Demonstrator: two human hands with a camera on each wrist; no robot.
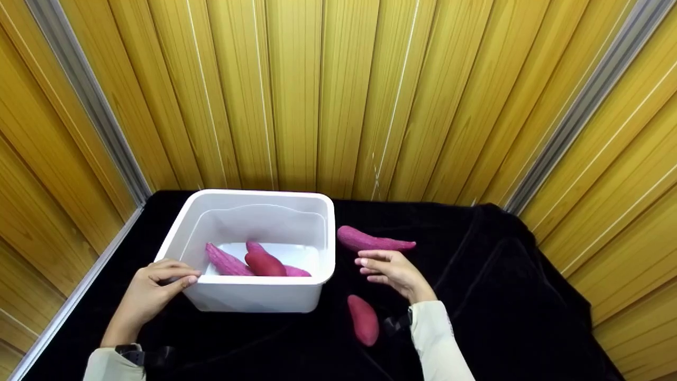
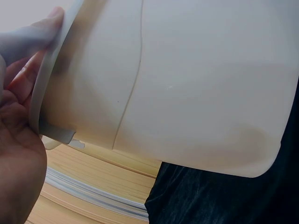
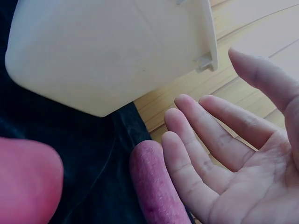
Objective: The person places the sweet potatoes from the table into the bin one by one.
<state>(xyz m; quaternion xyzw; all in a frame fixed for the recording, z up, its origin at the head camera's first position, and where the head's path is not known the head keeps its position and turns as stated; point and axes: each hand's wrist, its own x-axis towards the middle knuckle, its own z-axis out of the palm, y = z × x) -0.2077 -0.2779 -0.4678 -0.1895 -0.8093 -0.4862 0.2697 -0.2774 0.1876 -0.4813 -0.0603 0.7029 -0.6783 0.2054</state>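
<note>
Sweet potatoes (image 1: 266,262) in and beside bin (image 1: 254,296)

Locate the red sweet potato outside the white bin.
At bottom centre of the head view, the red sweet potato lies on the black cloth, right of the white bin and lower in frame than the right hand.

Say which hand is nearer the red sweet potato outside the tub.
Right. The right hand is just beyond the red sweet potato, slightly rightward; the left hand grips the tub at its near left corner, farther off.
</note>
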